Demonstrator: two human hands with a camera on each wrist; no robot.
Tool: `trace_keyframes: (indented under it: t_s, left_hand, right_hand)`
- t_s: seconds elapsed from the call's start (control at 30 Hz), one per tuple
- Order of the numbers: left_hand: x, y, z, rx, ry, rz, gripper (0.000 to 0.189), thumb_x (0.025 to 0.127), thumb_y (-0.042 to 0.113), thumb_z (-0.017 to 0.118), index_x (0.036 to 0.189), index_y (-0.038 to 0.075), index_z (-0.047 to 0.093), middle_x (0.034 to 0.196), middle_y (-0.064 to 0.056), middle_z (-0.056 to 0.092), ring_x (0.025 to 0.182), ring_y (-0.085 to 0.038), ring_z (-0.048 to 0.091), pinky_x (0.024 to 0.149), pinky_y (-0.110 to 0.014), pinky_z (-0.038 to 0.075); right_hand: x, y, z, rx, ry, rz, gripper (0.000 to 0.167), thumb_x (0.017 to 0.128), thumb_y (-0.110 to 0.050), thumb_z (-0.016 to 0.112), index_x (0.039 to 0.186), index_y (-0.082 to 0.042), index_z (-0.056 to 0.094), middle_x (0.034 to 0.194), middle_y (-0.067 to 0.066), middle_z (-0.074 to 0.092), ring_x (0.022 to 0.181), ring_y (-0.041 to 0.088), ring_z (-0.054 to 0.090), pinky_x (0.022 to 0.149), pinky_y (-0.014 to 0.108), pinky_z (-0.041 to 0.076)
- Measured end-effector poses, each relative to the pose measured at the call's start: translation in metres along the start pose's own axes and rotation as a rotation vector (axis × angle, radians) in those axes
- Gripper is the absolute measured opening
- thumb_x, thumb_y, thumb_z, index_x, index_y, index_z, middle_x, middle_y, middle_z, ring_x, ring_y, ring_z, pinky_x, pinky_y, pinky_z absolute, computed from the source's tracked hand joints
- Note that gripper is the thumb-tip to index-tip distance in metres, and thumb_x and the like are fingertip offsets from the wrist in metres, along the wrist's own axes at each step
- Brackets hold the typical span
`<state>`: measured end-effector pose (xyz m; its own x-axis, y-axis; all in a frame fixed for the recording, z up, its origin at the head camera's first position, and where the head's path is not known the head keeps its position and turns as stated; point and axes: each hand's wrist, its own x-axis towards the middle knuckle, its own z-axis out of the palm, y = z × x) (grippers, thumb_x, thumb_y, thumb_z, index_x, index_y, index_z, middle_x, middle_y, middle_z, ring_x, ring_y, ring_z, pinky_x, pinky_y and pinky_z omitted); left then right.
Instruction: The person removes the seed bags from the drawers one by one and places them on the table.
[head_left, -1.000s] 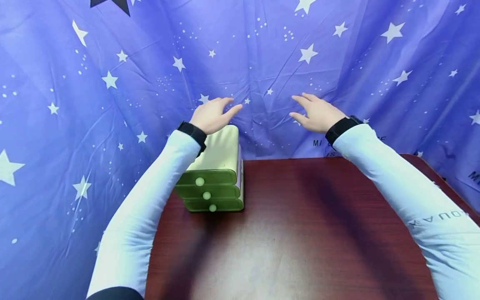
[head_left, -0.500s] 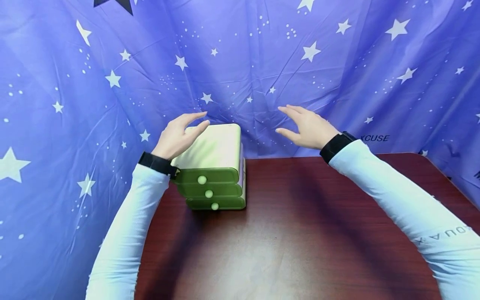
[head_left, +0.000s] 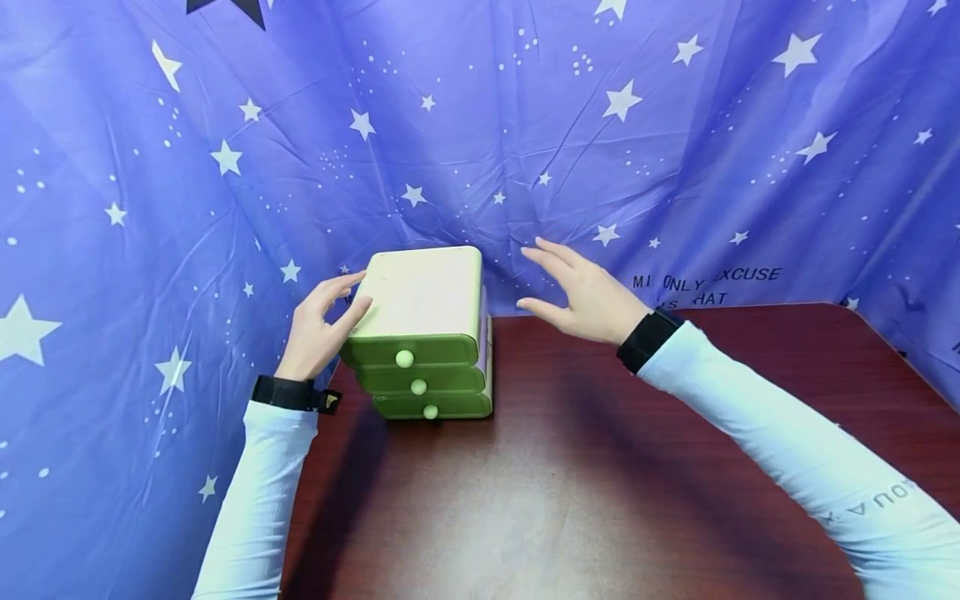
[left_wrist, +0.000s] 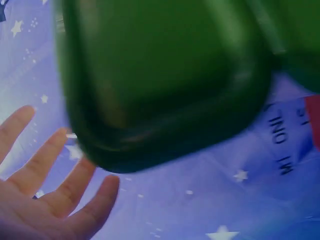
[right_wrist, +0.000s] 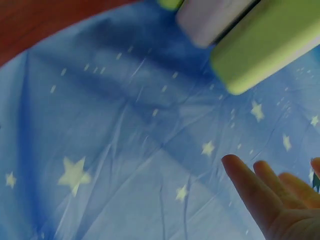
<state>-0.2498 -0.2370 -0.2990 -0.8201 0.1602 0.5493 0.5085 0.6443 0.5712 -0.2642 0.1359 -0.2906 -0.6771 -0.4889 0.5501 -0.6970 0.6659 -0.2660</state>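
A small chest of three stacked drawers [head_left: 427, 292] has a pale cream top, green fronts and round pale knobs. My left hand [head_left: 318, 327] is at its left side, thumb and fingers spread, fingertips right at the top's left edge. In the left wrist view the green drawer front [left_wrist: 165, 65] fills the top, with the spread fingers [left_wrist: 75, 187] beside its corner. My right hand [head_left: 585, 292] is in the air right of the chest, fingers extended and holding nothing. The right wrist view shows that hand [right_wrist: 280, 205] apart from the chest's side [right_wrist: 265, 45].
The chest stands at the back left of a dark reddish-brown table [head_left: 570, 467]. Purple-blue curtains [head_left: 495, 108] with white stars hang close behind the table and along its left side. Black lettering [head_left: 675, 283] is printed low on the curtain at the right.
My left hand has come down and leftward from above the chest to its left side. The right hand has moved lower and left, closer to the chest. The chest stays in place.
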Motion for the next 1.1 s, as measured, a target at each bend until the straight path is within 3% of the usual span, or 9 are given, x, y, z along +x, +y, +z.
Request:
trace_keyframes:
  t_s: [0.23, 0.4, 0.63, 0.83, 0.97, 1.1]
  left_hand:
    - [-0.025, -0.027, 0.011, -0.064, 0.091, -0.019, 0.042, 0.09, 0.027, 0.061, 0.131, 0.02, 0.055, 0.136, -0.003, 0.046, 0.123, -0.019, 0.042, 0.096, -0.046, 0.039]
    - [-0.04, -0.038, 0.021, -0.12, 0.138, -0.055, 0.041, 0.09, 0.016, 0.061, 0.13, 0.013, 0.055, 0.138, -0.006, 0.044, 0.125, -0.02, 0.041, 0.091, -0.045, 0.042]
    - [-0.053, -0.021, 0.028, -0.2, 0.167, -0.105, 0.039, 0.092, 0.01, 0.056, 0.129, 0.0, 0.052, 0.133, -0.016, 0.047, 0.121, -0.023, 0.043, 0.084, -0.025, 0.039]
    - [-0.056, -0.026, 0.034, -0.269, 0.187, -0.123, 0.042, 0.091, 0.009, 0.057, 0.132, 0.002, 0.05, 0.133, -0.015, 0.046, 0.116, -0.012, 0.045, 0.083, -0.017, 0.039]
    - [-0.057, -0.031, 0.035, -0.324, 0.172, -0.108, 0.044, 0.092, 0.007, 0.055, 0.135, 0.002, 0.047, 0.136, -0.015, 0.044, 0.12, -0.011, 0.042, 0.091, -0.017, 0.036]
    - [-0.059, -0.035, 0.036, -0.37, 0.147, -0.113, 0.046, 0.092, 0.005, 0.054, 0.137, 0.003, 0.044, 0.139, -0.014, 0.042, 0.12, -0.009, 0.042, 0.095, -0.018, 0.034]
  right_hand:
    - [-0.01, -0.015, 0.03, 0.098, 0.036, -0.087, 0.071, 0.082, -0.039, 0.069, 0.139, -0.009, 0.041, 0.146, 0.016, 0.029, 0.131, 0.03, 0.034, 0.103, 0.046, 0.034]
    - [-0.014, -0.027, 0.054, 0.167, 0.029, -0.105, 0.071, 0.082, -0.036, 0.07, 0.139, -0.007, 0.041, 0.146, 0.017, 0.029, 0.133, 0.029, 0.031, 0.103, 0.044, 0.033]
    - [-0.016, -0.039, 0.086, 0.254, 0.048, -0.081, 0.067, 0.081, -0.032, 0.071, 0.136, -0.005, 0.042, 0.146, 0.018, 0.026, 0.13, 0.03, 0.034, 0.102, 0.042, 0.035]
    - [-0.015, -0.047, 0.106, 0.331, 0.108, -0.075, 0.063, 0.082, -0.026, 0.071, 0.135, -0.004, 0.044, 0.143, 0.025, 0.028, 0.128, 0.034, 0.037, 0.1, 0.044, 0.037]
    - [-0.014, -0.051, 0.113, 0.332, 0.128, -0.065, 0.062, 0.083, -0.024, 0.07, 0.135, -0.005, 0.045, 0.142, 0.026, 0.032, 0.125, 0.034, 0.041, 0.098, 0.044, 0.039]
    - [-0.015, -0.053, 0.118, 0.345, 0.138, -0.04, 0.058, 0.085, -0.022, 0.069, 0.136, -0.006, 0.046, 0.142, 0.025, 0.032, 0.095, 0.026, 0.06, 0.083, 0.037, 0.049]
